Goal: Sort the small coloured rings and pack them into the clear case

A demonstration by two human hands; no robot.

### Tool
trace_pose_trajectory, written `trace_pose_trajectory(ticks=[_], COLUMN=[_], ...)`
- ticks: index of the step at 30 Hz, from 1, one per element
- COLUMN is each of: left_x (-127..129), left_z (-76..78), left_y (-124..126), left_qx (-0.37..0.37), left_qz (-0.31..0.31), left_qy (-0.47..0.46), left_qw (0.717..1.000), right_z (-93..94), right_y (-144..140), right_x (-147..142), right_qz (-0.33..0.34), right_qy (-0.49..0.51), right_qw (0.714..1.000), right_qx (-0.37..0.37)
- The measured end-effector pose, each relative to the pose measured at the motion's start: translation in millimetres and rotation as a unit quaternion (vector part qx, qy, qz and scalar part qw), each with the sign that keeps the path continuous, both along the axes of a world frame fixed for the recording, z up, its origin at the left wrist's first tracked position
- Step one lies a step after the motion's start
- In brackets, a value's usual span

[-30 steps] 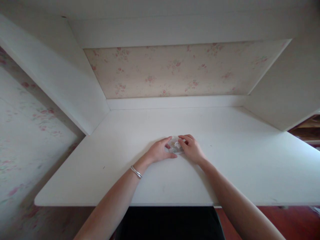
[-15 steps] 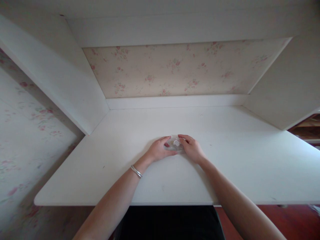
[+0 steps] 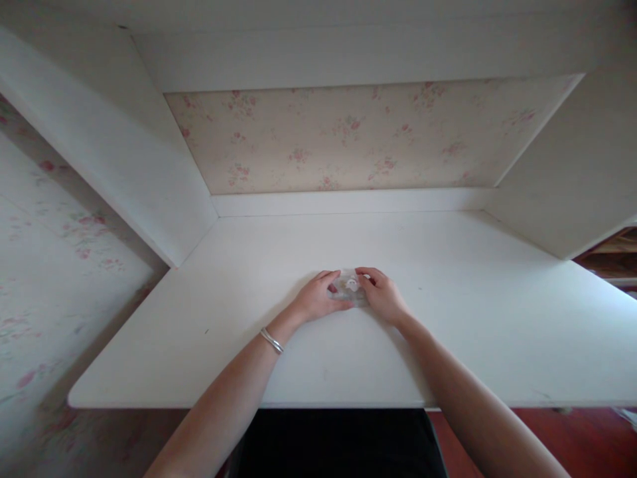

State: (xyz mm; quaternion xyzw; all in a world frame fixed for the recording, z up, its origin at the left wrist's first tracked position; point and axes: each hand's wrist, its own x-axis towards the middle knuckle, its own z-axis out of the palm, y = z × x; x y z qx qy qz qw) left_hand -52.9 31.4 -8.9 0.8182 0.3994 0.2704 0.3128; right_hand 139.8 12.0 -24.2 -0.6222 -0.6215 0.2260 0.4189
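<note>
A small clear plastic box (image 3: 342,293) sits near the middle of the white desk, between my hands. On or inside it is a small white piece (image 3: 352,283), too small to make out fully. My left hand (image 3: 317,297) grips the box from the left, thumb along its near side and fingers round the far side. From the right, my right hand (image 3: 383,297) has its fingers bent over the box's right end, the thumb close beside the white piece. Its fingertips partly cover that end, so whether they hold the box or the white piece is hard to see.
The white desktop (image 3: 209,279) spreads around my hands, its front edge close to my body. White side panels (image 3: 164,199) rise left and right, with a shelf overhead and flowered wallpaper (image 3: 318,143) behind. A wooden shelf unit (image 3: 614,255) shows at the far right.
Both hands stay in nearly the same place around the clear box. The view has shifted very slightly.
</note>
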Motion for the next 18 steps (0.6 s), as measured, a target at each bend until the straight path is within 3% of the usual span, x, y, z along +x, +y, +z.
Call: trace_pose_trajectory(ticks=[18], left_x=[-2.2], left_z=[-3.7], left_y=[3.4], left_qx=[0.002], left_qz=[-0.011], left_qy=[-0.013], left_qw=[1.0], right_z=[-0.7], right_y=[-1.2], right_x=[0.1], right_qz=[0.012], right_qy=[-0.033], right_qw=[0.999], right_qx=[0.02])
